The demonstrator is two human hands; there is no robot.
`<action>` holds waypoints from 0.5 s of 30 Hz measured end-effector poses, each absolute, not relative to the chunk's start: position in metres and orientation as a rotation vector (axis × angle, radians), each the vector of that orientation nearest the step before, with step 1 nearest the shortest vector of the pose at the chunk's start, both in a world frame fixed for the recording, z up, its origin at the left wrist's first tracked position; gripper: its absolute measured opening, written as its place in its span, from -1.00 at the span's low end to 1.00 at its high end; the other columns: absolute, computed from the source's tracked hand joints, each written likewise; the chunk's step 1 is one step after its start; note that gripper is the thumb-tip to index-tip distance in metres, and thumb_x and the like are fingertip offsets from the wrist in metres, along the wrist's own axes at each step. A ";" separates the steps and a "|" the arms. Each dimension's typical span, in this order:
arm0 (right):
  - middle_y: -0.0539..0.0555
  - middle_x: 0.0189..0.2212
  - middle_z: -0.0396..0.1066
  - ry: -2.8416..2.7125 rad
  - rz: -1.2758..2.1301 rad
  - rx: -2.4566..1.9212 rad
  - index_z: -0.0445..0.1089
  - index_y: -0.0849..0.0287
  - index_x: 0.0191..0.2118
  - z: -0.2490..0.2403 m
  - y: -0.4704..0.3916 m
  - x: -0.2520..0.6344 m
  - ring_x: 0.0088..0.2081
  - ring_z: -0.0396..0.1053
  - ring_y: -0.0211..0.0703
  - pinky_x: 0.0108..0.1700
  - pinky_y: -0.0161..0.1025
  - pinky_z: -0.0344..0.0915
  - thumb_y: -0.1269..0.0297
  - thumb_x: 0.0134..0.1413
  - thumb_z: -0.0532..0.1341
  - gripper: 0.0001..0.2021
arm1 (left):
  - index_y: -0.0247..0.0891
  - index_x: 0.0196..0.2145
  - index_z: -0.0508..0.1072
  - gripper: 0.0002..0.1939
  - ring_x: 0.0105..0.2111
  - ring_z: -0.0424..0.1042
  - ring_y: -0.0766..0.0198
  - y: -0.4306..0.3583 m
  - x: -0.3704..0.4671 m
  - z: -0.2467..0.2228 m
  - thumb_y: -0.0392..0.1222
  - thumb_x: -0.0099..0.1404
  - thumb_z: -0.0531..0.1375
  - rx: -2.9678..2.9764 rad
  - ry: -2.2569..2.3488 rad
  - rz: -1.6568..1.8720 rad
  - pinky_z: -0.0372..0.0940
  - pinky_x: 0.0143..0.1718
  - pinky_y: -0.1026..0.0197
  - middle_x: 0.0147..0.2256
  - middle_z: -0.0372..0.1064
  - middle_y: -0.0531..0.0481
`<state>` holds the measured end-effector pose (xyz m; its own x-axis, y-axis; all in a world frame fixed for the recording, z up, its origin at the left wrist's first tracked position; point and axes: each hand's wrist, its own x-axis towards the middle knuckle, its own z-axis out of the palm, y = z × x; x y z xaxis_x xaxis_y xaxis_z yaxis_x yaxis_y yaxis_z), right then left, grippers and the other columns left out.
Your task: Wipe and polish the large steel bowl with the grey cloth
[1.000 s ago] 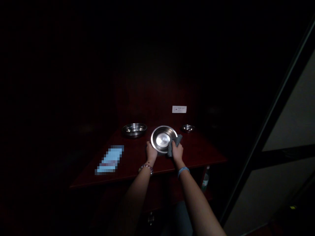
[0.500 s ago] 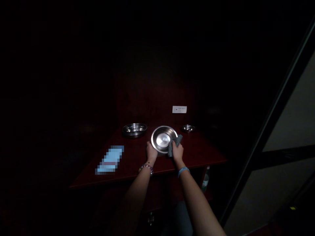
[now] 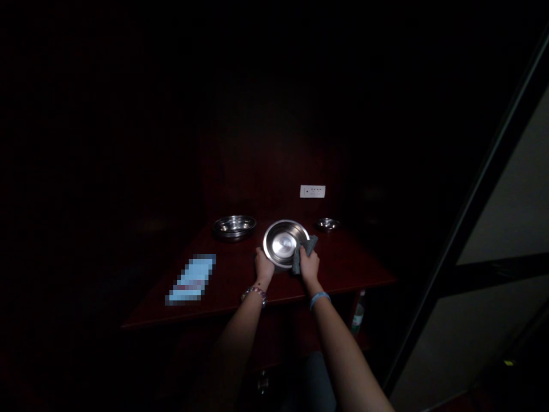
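A shiny metal bowl (image 3: 283, 245) is held tilted toward me above the desk, its inside showing. My left hand (image 3: 264, 268) grips its lower left rim, the fingers mostly hidden behind the bowl. In my right hand (image 3: 309, 264) is a grey cloth (image 3: 298, 258), pressed against the bowl's right rim, thumb on the inner side. A beaded bracelet is on my left wrist and a blue band on my right.
On the dark red desk (image 3: 231, 286), a stack of metal bowls (image 3: 234, 227) stands back left and a smaller metal bowl (image 3: 327, 225) back right. A blurred-out pale blue rectangle (image 3: 193, 278) lies left. A socket panel (image 3: 313, 191) is on the wall; a bottle (image 3: 358, 315) stands below the desktop.
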<state>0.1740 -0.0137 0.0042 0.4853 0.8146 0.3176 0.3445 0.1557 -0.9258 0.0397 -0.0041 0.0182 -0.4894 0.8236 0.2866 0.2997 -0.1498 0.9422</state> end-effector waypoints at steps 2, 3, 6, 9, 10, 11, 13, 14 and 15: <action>0.29 -0.22 0.62 -1.085 0.452 -1.453 0.58 0.29 -0.17 0.004 -0.014 0.174 -0.15 0.58 0.04 -0.16 -0.28 0.40 0.16 0.25 0.13 -0.65 | -0.32 -0.26 0.40 -0.94 -0.14 0.56 0.04 -0.004 0.039 0.018 -0.40 0.30 0.16 1.268 1.679 1.609 0.43 -0.11 0.09 -0.17 0.55 -0.30; 0.29 -0.21 0.62 -1.083 0.452 -1.456 0.58 0.29 -0.17 0.004 -0.013 0.174 -0.15 0.58 0.04 -0.16 -0.29 0.39 0.16 0.25 0.13 -0.66 | -0.33 -0.25 0.39 -0.93 -0.13 0.56 0.03 -0.004 0.038 0.018 -0.39 0.30 0.16 1.267 1.672 1.587 0.43 -0.09 0.09 -0.15 0.54 -0.32; 0.29 -0.19 0.61 -1.084 0.465 -1.444 0.57 0.28 -0.17 0.004 -0.013 0.175 -0.14 0.58 0.03 -0.14 -0.29 0.39 0.16 0.26 0.13 -0.66 | -0.36 -0.21 0.40 -0.89 -0.09 0.55 0.01 -0.002 0.038 0.017 -0.39 0.28 0.19 1.265 1.658 1.596 0.41 -0.06 0.10 -0.11 0.53 -0.37; 0.30 -0.20 0.61 -1.084 0.477 -1.433 0.57 0.30 -0.17 0.003 -0.012 0.175 -0.14 0.58 0.04 -0.14 -0.27 0.39 0.15 0.26 0.13 -0.65 | -0.37 -0.17 0.41 -0.86 -0.08 0.55 0.03 -0.002 0.038 0.017 -0.38 0.28 0.20 1.253 1.636 1.606 0.40 -0.06 0.11 -0.10 0.52 -0.37; 0.30 -0.20 0.61 -1.082 0.477 -1.431 0.57 0.30 -0.18 0.003 -0.012 0.175 -0.14 0.58 0.04 -0.14 -0.27 0.39 0.15 0.25 0.13 -0.65 | -0.38 -0.16 0.41 -0.86 -0.07 0.55 0.03 -0.002 0.038 0.016 -0.38 0.29 0.19 1.252 1.630 1.604 0.40 -0.05 0.11 -0.10 0.52 -0.37; 0.31 -0.21 0.61 -1.078 0.475 -1.429 0.58 0.30 -0.18 0.003 -0.012 0.175 -0.15 0.58 0.05 -0.15 -0.26 0.39 0.15 0.25 0.13 -0.65 | -0.39 -0.16 0.41 -0.85 -0.07 0.55 0.03 -0.002 0.038 0.016 -0.38 0.30 0.18 1.252 1.629 1.599 0.39 -0.04 0.11 -0.10 0.52 -0.37; 0.30 -0.22 0.62 -1.073 0.470 -1.421 0.58 0.30 -0.19 0.003 -0.013 0.175 -0.16 0.58 0.06 -0.16 -0.26 0.40 0.14 0.24 0.14 -0.65 | -0.39 -0.15 0.41 -0.85 -0.05 0.54 0.02 -0.003 0.038 0.016 -0.37 0.30 0.18 1.258 1.633 1.594 0.39 -0.02 0.09 -0.10 0.51 -0.36; 0.30 -0.23 0.62 -1.072 0.467 -1.415 0.58 0.30 -0.20 0.004 -0.013 0.174 -0.16 0.58 0.07 -0.16 -0.25 0.40 0.14 0.24 0.14 -0.65 | -0.38 -0.15 0.41 -0.85 -0.05 0.53 0.01 -0.003 0.038 0.017 -0.36 0.29 0.18 1.262 1.634 1.598 0.39 -0.01 0.08 -0.10 0.51 -0.35; 0.30 -0.23 0.62 -1.071 0.465 -1.409 0.58 0.30 -0.20 0.004 -0.013 0.174 -0.16 0.58 0.07 -0.16 -0.25 0.40 0.14 0.24 0.14 -0.66 | -0.37 -0.16 0.41 -0.85 -0.05 0.53 0.01 -0.003 0.037 0.017 -0.35 0.29 0.19 1.263 1.637 1.604 0.38 -0.01 0.07 -0.10 0.51 -0.34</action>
